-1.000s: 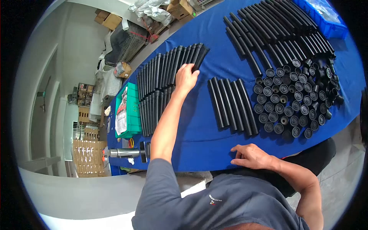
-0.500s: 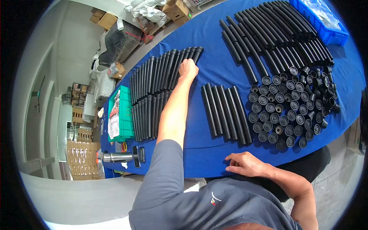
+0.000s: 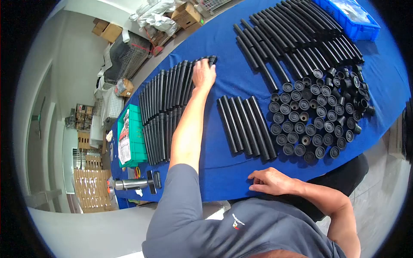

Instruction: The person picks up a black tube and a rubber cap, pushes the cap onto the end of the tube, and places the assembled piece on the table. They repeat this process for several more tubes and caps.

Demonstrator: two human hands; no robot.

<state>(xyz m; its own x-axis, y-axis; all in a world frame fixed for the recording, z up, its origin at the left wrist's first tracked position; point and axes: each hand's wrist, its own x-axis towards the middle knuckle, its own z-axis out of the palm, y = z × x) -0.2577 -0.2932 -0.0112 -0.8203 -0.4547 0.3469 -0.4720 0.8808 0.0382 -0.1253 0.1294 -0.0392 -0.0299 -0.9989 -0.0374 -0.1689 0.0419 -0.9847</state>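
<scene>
My left hand [image 3: 203, 75] lies over the far right end of the rows of capped black tubes [image 3: 172, 86]. Its fingers look slightly apart on the tube tops, and the tubes beneath are partly covered. Near the front edge of the table, my right hand [image 3: 272, 181] rests with thumb and fingers loosely apart, holding nothing. Between the hands lies a small group of plain black tubes [image 3: 247, 127], side by side. To their right, many round black end caps [image 3: 320, 112] are spread out, most with ringed faces up.
A blue cloth [image 3: 206, 172] covers the table. More black tubes [image 3: 297, 34] lie stacked at the far right beside a blue crate [image 3: 365, 31]. At left stand a green crate [image 3: 137, 137] and a metal cylindrical tool [image 3: 131, 184]. Cardboard boxes [image 3: 187, 15] are beyond the table.
The view has shifted slightly, moving the table contents left in the picture. My left hand has moved a little farther away over the capped tubes, its fingers looser. My right hand stays put.
</scene>
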